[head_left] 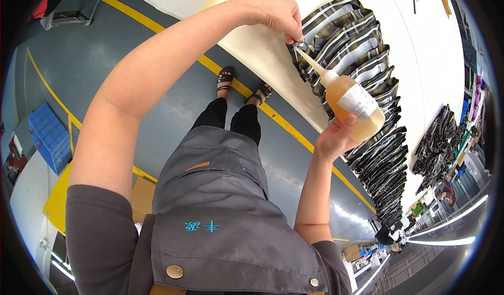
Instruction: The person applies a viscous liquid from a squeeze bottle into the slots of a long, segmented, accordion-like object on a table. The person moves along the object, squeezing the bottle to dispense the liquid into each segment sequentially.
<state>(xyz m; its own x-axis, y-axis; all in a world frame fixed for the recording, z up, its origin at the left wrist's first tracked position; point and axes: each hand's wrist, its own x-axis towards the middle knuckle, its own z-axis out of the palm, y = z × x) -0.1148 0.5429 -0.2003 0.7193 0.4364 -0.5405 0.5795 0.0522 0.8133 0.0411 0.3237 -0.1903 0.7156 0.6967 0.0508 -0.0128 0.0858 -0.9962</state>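
The right hand (pixel 336 140) grips a bottle (pixel 349 103) of amber liquid over the table (pixel 425 43) — its long nozzle (pixel 311 61) slants to a cloth corner (pixel 299 45) at the table's near edge. The left hand (pixel 282 17) pinches that corner; whether the nozzle touches it I cannot tell. Checked cloths (pixel 389 137) overlap along the table, another pile (pixel 440 142) lies farther across it — and a blue crate (pixel 48 137) sits well left of it.

The premises present as a garment workshop: overlapping dark plaid fabric pieces (pixel 389 137) line a long cream-white counter (pixel 430 74), yellow lines (pixel 291 129) mark the smooth grey floor (pixel 58 69), and white strip lights (pixel 451 241) shine beyond.
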